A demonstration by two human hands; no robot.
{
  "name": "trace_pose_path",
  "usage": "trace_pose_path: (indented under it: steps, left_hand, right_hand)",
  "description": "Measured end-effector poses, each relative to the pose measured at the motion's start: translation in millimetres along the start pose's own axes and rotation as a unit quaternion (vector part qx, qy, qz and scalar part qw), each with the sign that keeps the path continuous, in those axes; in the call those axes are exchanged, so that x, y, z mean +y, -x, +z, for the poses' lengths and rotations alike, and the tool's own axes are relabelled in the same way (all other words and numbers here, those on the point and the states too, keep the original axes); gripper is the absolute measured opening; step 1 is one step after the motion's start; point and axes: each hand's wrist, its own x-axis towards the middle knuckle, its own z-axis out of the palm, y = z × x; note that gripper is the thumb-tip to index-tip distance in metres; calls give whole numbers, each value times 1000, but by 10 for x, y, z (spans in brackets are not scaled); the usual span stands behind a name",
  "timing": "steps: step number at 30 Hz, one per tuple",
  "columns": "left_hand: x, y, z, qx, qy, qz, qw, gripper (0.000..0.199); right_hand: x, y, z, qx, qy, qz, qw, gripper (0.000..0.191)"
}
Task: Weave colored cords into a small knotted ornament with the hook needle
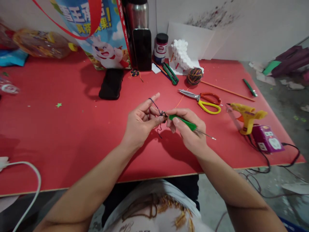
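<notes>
My left hand (141,120) pinches a small dark piece of crochet work (164,116) between thumb and fingers, and a strand of dark yarn (154,103) loops over its raised index finger. Around a green-handled crochet hook (185,122) my right hand (189,129) is closed; one metal end points out to the right, while the end toward the crochet work is hidden by fingers. A loose dark yarn tail hangs below the piece. From the work an orange strand runs up toward a multicoloured yarn ball (194,76) at the back.
Scissors (202,100) lie right of my hands on the red table (60,138). A yellow glue gun (247,116) and purple box (267,138) with cables stand further right. Behind are a green cutter (171,73), a black phone (111,84), a jar (161,48) and a printed bag (103,42).
</notes>
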Motion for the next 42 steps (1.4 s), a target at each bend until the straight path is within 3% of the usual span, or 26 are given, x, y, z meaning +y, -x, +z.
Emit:
trace_pose_path:
  steps: [3, 6, 9, 11, 14, 18, 21, 30, 42]
  left_hand:
    - [7, 25, 28, 5, 21, -20, 1000, 69]
    - [11, 52, 62, 18, 41, -37, 998, 68]
    - [25, 62, 80, 14, 69, -64, 995, 65]
    - [50, 54, 77, 5, 89, -83, 993, 64]
    - [109, 30, 51, -17, 108, -99, 989, 66]
    - [181, -1, 0, -39, 109, -108, 987, 66]
    - [208, -15, -41, -45, 84, -105, 990, 63]
    - [230, -47, -109, -86, 17, -73, 994, 64]
    - [276, -13, -160, -165, -20, -110, 980, 57]
  right_hand:
    - [-34, -15, 9, -4, 138, -63, 988, 23]
    - [-23, -47, 63, -2, 260, -161, 952, 26]
    - [27, -67, 121, 19, 312, -229, 922, 32]
    - [57, -60, 136, 26, 308, -244, 919, 34]
    - [67, -17, 114, 19, 266, -221, 938, 35]
    - [24, 72, 57, 33, 188, -113, 975, 30]
    - [-25, 115, 21, 57, 138, -52, 987, 27]
    - [-180, 77, -115, 68, 100, -39, 992, 18]
    - [-325, 3, -364, 3, 59, -6, 998, 13]
